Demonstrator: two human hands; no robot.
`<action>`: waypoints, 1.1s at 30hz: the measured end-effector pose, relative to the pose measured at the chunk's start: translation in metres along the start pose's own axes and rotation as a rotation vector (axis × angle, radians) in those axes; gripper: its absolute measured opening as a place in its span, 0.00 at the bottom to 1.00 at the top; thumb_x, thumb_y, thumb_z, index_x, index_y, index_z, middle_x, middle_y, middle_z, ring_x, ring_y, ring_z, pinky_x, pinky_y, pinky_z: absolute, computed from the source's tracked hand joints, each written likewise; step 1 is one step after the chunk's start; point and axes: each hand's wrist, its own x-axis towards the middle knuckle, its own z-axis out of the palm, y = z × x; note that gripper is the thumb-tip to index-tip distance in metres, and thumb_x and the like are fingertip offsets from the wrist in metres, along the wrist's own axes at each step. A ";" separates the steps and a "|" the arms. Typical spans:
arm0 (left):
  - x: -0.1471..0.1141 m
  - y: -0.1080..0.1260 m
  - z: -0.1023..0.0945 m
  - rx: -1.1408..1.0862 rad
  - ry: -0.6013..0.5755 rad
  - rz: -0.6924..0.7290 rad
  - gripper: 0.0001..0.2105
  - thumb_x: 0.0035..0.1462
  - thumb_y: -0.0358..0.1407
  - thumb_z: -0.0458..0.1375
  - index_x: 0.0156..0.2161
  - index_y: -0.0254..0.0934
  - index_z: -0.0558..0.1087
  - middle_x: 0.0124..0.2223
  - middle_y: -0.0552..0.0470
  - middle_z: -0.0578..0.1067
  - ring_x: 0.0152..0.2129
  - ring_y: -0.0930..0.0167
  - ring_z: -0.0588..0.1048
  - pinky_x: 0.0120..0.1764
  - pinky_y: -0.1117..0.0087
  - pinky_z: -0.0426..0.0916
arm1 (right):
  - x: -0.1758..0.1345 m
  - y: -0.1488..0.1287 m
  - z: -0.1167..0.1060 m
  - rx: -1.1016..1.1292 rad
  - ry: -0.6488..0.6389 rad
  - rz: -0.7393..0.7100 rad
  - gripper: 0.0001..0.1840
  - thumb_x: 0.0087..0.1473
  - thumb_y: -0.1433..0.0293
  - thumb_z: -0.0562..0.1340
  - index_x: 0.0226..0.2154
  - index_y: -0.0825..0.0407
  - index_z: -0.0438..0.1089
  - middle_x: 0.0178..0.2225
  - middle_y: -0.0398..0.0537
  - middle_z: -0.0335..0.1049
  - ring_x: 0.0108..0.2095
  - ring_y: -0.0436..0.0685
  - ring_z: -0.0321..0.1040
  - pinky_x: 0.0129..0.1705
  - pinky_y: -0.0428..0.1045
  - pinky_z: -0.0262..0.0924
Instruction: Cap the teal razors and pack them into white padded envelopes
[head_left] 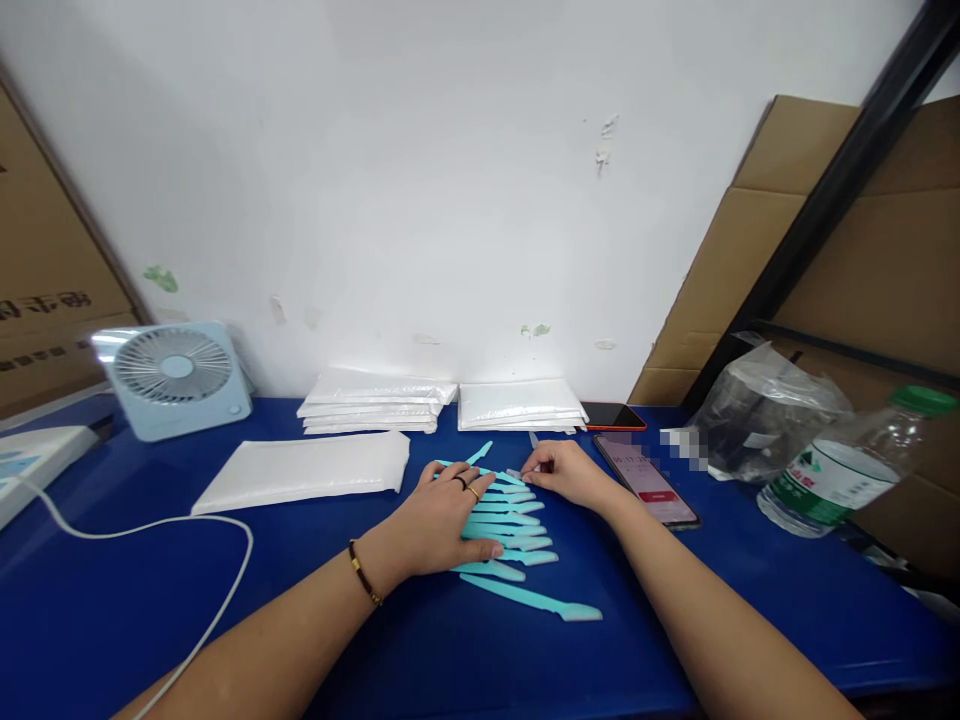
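Note:
Several turquoise eyebrow razors [507, 518] lie side by side in a row on the blue table, their pale blade ends pointing right. My left hand [442, 520] rests spread over their handle ends, fingers apart and thumb down on the lower ones. With fingertips pinched, my right hand [566, 472] holds the pale blade end of a razor at the far end of the row; my fingers partly hide it. One separate razor [525, 598] lies slanted nearest me. Another razor handle [480, 453] sticks out beyond my left fingers.
White padded packets [375, 400] and more packets [521, 403] are stacked by the wall. A single packet [300, 470] lies left of my hands. A phone [649, 480], a bottle [832, 470] and a plastic bag [765, 400] are right; a fan [178, 375] and white cable [225, 590] are left.

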 end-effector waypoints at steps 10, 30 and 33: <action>0.001 0.000 0.002 0.066 -0.002 -0.057 0.40 0.49 0.62 0.42 0.61 0.38 0.49 0.59 0.39 0.60 0.56 0.55 0.54 0.54 0.49 0.42 | -0.006 0.001 -0.012 -0.005 -0.075 0.164 0.08 0.41 0.64 0.64 0.23 0.52 0.74 0.21 0.44 0.72 0.21 0.49 0.64 0.22 0.43 0.54; 0.000 -0.006 0.002 0.018 0.005 -0.047 0.39 0.49 0.63 0.41 0.60 0.39 0.51 0.58 0.42 0.62 0.56 0.58 0.55 0.55 0.50 0.39 | 0.010 -0.009 0.018 -0.038 0.096 0.039 0.07 0.47 0.66 0.62 0.25 0.52 0.73 0.25 0.44 0.69 0.25 0.49 0.62 0.26 0.44 0.54; 0.001 -0.006 0.002 0.009 0.014 -0.054 0.39 0.49 0.63 0.42 0.59 0.39 0.52 0.57 0.42 0.63 0.56 0.58 0.56 0.55 0.50 0.39 | 0.010 -0.005 0.012 -0.058 0.111 -0.022 0.09 0.50 0.66 0.59 0.27 0.51 0.73 0.27 0.45 0.70 0.27 0.51 0.64 0.30 0.45 0.58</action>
